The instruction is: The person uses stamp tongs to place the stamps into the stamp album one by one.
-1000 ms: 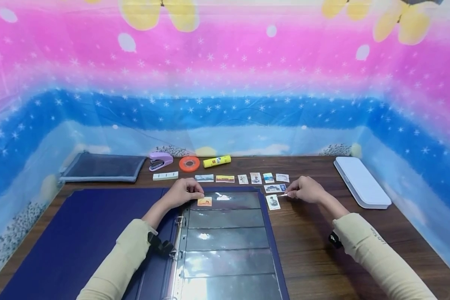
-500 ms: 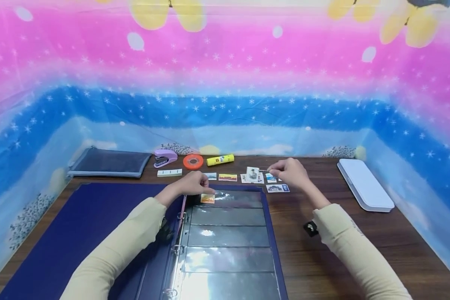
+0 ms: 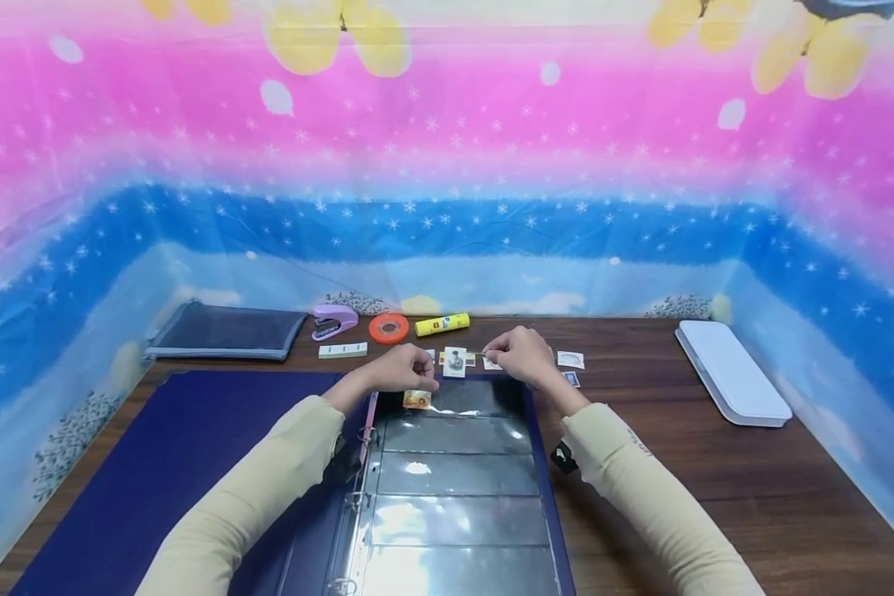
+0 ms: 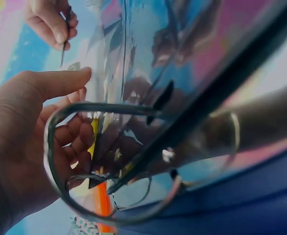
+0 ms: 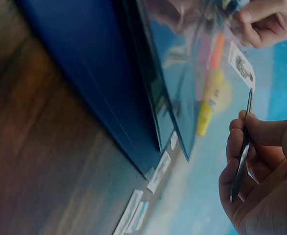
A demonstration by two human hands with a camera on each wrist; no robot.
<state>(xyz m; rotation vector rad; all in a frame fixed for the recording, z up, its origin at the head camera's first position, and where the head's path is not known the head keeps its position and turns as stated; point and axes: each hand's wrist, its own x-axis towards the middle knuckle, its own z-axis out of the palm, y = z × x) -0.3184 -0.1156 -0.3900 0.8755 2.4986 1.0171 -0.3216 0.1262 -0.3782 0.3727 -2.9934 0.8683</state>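
A dark blue ring binder lies spread out, with a clear pocket page on its right side. At the page's top left, my left hand pinches the top edge of the page between thumb and fingers. An orange and yellow stamp sits in the top row just below those fingers. My right hand grips metal tweezers between thumb and fingers. At the tweezers' tip is a white stamp with a dark figure, held upright beyond the page's top edge, near the left hand.
Behind the binder lie several loose stamps, one at the right, partly hidden by the right hand. Further back are a purple stapler, orange tape roll, yellow glue stick and dark mesh pouch. A white case stands right.
My right hand has picked up the figure stamp from the table with the tweezers and carried it left to the page's top. The left hand has stayed at the page's top left.
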